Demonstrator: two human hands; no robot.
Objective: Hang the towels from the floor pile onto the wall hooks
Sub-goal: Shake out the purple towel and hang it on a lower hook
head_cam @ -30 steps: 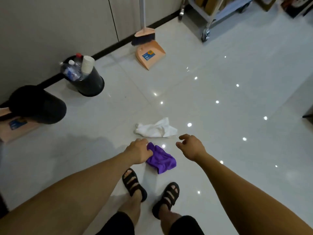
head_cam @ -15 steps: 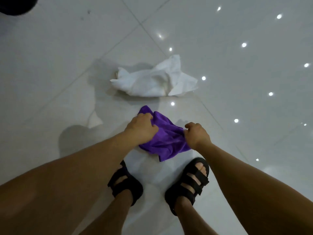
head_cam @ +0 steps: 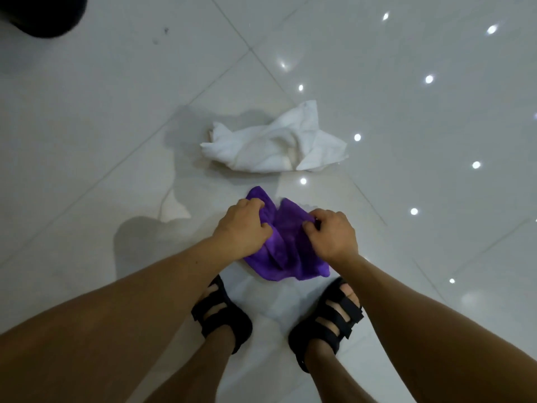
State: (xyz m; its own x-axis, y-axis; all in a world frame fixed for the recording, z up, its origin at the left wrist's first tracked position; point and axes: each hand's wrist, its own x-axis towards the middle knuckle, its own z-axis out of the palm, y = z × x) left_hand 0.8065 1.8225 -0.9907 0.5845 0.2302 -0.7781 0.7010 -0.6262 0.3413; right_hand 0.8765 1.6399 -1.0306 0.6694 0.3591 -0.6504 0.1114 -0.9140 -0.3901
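Note:
A crumpled purple towel (head_cam: pixel 286 251) is just above the white tile floor in front of my feet. My left hand (head_cam: pixel 241 228) grips its left side with curled fingers. My right hand (head_cam: pixel 332 234) pinches its right side. A rumpled white towel (head_cam: pixel 273 144) lies on the floor a little farther away, untouched. No wall hooks are in view.
My two feet in black sandals (head_cam: pixel 220 312) stand just behind the purple towel. A black rounded object (head_cam: pixel 43 16) sits at the top left corner. Glossy white floor tiles (head_cam: pixel 421 112) with light reflections spread all around.
I have bent down, so the view closed in on the floor. My right hand, free a second ago, took hold of the purple towel. Both hands now hold it a little wider apart.

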